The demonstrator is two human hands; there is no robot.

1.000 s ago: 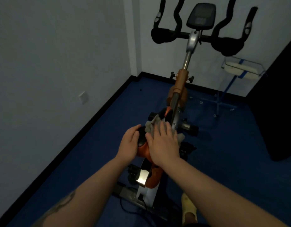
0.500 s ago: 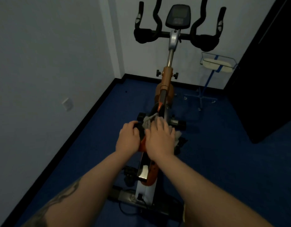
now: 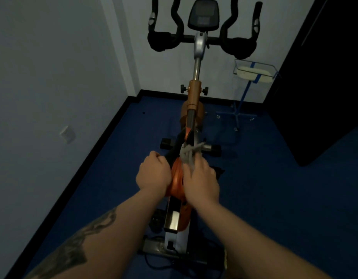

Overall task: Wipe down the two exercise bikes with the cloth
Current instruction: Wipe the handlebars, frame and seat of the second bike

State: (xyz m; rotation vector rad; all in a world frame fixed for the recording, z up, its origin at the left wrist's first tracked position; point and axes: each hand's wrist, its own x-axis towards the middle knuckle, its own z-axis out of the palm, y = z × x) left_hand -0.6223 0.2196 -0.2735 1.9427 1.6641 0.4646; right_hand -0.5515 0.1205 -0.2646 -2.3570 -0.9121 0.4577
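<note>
On the bike (image 3: pixel 177 179), the right hand (image 3: pixel 201 183) presses the cloth (image 3: pixel 189 156) flat, left hand (image 3: pixel 154 174) curled round the frame.

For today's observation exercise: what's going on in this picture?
A person is wiping an exercise bike. Their right hand presses a grey cloth onto the orange frame, while the left hand grips the frame beside it. The handlebars and console stand ahead, untouched.
</note>
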